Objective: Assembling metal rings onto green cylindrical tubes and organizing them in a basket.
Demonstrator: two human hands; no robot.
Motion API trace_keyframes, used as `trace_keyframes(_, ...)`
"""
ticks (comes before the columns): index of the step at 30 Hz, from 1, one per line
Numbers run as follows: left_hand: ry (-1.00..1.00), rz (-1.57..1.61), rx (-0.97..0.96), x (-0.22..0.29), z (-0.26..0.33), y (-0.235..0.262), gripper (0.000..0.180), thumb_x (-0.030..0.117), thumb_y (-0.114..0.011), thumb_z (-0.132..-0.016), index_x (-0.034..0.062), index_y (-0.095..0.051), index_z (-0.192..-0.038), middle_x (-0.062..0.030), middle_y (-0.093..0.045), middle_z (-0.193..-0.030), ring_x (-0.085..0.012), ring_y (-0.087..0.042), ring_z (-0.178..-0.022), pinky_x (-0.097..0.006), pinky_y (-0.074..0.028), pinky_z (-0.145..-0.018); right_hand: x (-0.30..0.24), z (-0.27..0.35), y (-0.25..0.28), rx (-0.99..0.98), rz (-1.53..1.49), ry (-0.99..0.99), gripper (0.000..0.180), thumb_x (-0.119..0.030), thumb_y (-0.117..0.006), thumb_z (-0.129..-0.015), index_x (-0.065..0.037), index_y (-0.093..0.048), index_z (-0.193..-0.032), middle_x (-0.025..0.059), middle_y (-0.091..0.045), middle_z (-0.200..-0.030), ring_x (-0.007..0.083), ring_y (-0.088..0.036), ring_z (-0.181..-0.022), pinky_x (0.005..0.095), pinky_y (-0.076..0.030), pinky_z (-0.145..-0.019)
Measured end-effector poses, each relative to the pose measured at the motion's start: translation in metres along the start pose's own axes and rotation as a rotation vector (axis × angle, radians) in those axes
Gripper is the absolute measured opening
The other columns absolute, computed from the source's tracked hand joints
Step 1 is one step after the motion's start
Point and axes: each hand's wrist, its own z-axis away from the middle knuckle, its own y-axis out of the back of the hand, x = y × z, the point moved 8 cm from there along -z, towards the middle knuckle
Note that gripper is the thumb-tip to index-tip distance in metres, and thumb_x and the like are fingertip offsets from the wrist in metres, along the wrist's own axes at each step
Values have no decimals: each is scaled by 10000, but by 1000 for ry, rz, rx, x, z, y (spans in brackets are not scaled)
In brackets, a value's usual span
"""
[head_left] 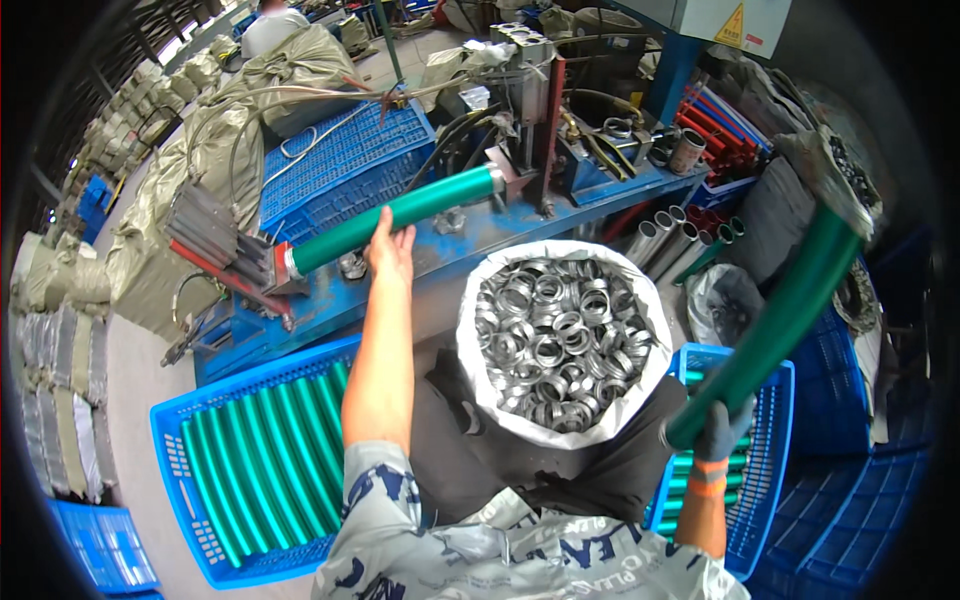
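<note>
Left hand (392,247) grips green tube (395,220) on bench (480,235), frame centre; gloved right hand (722,432) clasps second green tube (775,325); ring sack (562,340) between.

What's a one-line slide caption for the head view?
Left hand steadies a green tube in a blue press; gloved right hand lifts another green tube beside a sack of metal rings.

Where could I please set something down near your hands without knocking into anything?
Bare floor lies left of the crate of green tubes. The bench top is clear only between the clamped tube and the sack of rings. The right side is crowded.
</note>
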Motion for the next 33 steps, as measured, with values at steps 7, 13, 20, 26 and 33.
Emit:
trace_keyframes(7, 76, -40, 116, -29, -60, 39, 621, 245, -928, -1026, -3, -624, -1508, -234, -695, -1490, -385, -672, -1448, -570, -553, -1256, -39, 31, 73, 62, 123, -42, 752, -445, -916, -978, 12, -602, -1486, 146, -741, -1207, 252, -768, -945, 382, -645, -805)
trace_keyframes(13, 139, -296, 122, -28, -43, 32, 825, 487, -860, -1061, -32, -543, -1618, -371, -635, -1577, -524, -664, -1455, -677, -537, -1211, -16, 17, 54, -37, 41, -101, 678, -363, -876, -1026, 9, -604, -1523, 146, -755, -1239, 247, -773, -944, 381, -648, -822)
trace_keyframes(20, 163, -398, 114, -14, -27, 36, 844, 538, -813, -1084, -50, -536, -1624, -398, -653, -1549, -536, -703, -1396, -666, -580, -1154, 3, 53, 115, 151, 320, -247, 687, -52, -773, -1065, 7, -502, -1694, 125, -757, -1337, 218, -756, -998, 366, -637, -908)
trace_keyframes(26, 241, -431, 117, -64, -95, 66, 792, 565, -802, -1078, -29, -587, -1555, -366, -727, -1402, -499, -753, -1291, -669, -611, -1091, -2, 152, 332, 488, 632, -168, 706, -76, -843, -1018, 6, -546, -1653, 127, -752, -1311, 207, -748, -1061, 373, -648, -909)
trace_keyframes(33, 590, -364, -92, -54, -99, 53, 1026, 469, -937, -989, -109, -442, -1678, -228, -583, -1705, -364, -622, -1535, -463, -550, -1285, -3, 363, 446, 1209, 993, -493, 709, -416, -907, -946, -54, -684, -1513, 241, -813, -1326, 373, -792, -1204, 501, -585, -1072)
